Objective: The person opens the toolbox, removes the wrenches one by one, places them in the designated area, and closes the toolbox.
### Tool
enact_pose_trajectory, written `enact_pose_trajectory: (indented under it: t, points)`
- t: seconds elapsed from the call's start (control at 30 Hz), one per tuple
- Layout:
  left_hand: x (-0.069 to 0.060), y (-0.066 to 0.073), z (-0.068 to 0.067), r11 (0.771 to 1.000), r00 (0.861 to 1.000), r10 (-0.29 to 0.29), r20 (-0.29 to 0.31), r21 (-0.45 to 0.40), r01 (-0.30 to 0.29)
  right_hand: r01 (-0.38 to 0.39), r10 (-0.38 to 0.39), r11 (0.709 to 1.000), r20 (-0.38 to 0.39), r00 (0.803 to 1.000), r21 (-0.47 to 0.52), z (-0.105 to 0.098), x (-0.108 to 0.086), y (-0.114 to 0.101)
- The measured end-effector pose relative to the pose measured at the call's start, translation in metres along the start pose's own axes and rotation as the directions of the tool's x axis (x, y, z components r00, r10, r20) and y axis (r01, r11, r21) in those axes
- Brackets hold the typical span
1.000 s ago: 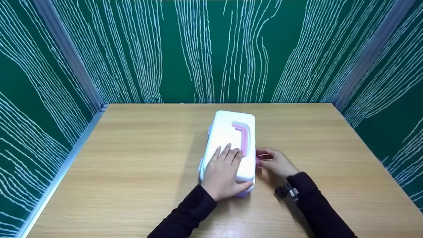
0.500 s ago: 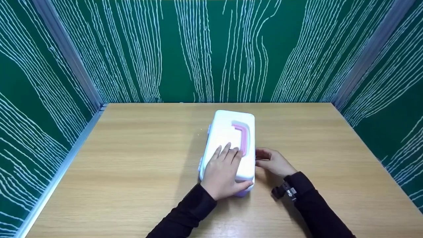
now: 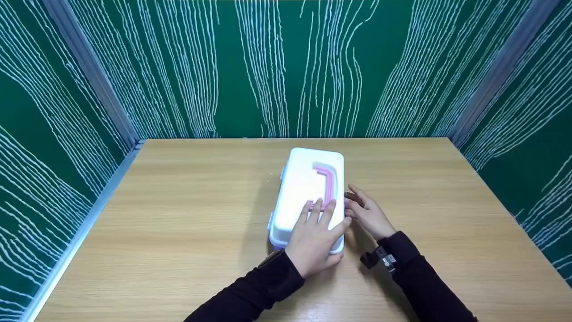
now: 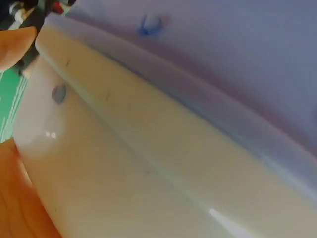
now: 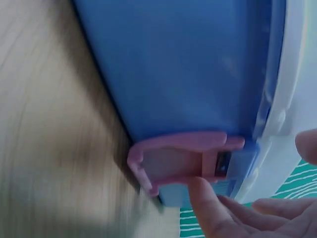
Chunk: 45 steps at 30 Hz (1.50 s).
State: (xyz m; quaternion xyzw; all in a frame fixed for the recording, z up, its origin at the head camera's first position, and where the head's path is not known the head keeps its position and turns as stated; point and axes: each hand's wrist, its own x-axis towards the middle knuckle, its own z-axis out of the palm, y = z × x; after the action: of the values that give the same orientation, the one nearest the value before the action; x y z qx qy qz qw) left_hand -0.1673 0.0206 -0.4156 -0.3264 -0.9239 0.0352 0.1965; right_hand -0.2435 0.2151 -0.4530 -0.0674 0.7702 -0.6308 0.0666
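Head view gives me the white-lidded storage box (image 3: 297, 192) near the middle of the surface (image 3: 178, 201), its long axis running straight away from the hands. The pink latch (image 5: 181, 141) is on its right flank, so the right hand (image 3: 371, 219) is nearer, fingers loose, one fingertip touching it; the left hand (image 3: 315, 241) lies spread over the lid's (image 3: 300, 181) near end, gripping nothing.

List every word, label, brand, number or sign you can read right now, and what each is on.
No readable text: none shows on the box, its pink handle or its pink latch.
The bluish mark in the left wrist view is too blurred to make out.
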Motion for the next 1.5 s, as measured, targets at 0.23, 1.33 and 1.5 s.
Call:
enact_pose_trajectory:
  t: [0.23, 1.33, 1.5]
  points:
    - [0.001, -0.002, 0.001, 1.0, 1.0, 0.012, -0.019, 0.001, -0.012, -0.007, 0.007, 0.999, -0.003, 1.0, 0.04, 0.006, -0.001, -0.001]
    - [-0.005, -0.036, -0.039, 0.981, 0.967, -0.145, -0.207, -0.159, 0.113, -0.039, 0.038, 0.998, -0.04, 0.999, -0.039, 0.009, -0.001, -0.001]
    - [-0.007, -0.038, -0.041, 0.972, 0.964, -0.178, -0.196, -0.185, 0.142, -0.021, 0.02, 0.999, -0.041, 0.999, -0.029, 0.012, 0.0, 0.0]
